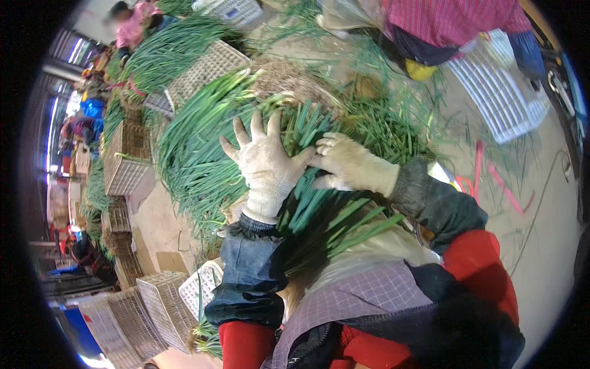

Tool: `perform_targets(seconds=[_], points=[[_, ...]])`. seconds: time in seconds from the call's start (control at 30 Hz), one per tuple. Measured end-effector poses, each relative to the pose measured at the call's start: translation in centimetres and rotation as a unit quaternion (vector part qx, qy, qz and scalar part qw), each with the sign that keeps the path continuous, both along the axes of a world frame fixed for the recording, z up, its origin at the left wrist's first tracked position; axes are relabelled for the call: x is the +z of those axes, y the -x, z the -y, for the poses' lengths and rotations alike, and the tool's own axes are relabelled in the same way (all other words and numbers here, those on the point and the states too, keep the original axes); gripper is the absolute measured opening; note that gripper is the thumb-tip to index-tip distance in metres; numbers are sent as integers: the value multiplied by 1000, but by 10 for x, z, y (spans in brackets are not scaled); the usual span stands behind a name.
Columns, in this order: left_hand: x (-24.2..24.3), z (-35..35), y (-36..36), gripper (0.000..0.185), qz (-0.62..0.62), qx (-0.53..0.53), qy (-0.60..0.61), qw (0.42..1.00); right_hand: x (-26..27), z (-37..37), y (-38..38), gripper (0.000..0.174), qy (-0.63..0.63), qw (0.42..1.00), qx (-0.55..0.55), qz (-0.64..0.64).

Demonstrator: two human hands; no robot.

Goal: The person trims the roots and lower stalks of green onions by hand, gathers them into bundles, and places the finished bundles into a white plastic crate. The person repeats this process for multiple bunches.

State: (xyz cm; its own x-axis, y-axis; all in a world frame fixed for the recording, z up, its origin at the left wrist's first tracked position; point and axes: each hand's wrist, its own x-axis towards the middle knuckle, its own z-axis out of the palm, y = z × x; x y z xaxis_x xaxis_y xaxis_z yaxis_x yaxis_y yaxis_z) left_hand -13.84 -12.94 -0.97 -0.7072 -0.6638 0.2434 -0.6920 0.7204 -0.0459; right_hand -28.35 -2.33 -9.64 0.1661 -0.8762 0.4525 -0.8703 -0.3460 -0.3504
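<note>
My left hand, in a whitish knit work glove, is spread wide with its palm over a big heap of long green onions or similar leafy stalks. Nothing is gripped in it. My right hand, gloved alike, lies just to the right with its fingers bent over the leaves, near my left thumb; whether it holds any stalks cannot be told. A mass of tan roots tops the heap beyond my hands. More green leaves lie over my lap, above a clear plastic sheet.
Plastic crates stand at lower left, with another crate beyond the heap. A person in pink stripes is at upper right by a pale blue crate. Pink strips and red-handled scissors lie at right. Others work at far left.
</note>
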Motion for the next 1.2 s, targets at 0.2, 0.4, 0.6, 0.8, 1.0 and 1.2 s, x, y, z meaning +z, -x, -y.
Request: perform_targets(seconds=[0.2, 0.4, 0.6, 0.8, 1.0, 1.2], points=[[-20, 6, -11, 101, 185, 81, -10, 979, 10, -45, -27, 62, -134, 991, -25, -17], [-15, 11, -19, 96, 85, 10, 16, 996, -7, -63, -32, 59, 1, 997, -81, -15], [-14, -5, -20, 105, 50, -74, -14, 996, -10, -63, -30, 58, -41, 998, -49, 15], [-22, -1, -18, 110, 158, 23, 18, 987, -10, -70, -29, 58, -14, 998, -49, 32], [-28, 3, -26, 110, 128, 25, 6, 991, 0, -68, -26, 56, -82, 995, -43, 22], [-34, 7, -31, 88, 33, -111, 27, 993, 1, -58, -12, 47, -133, 985, -33, 107]])
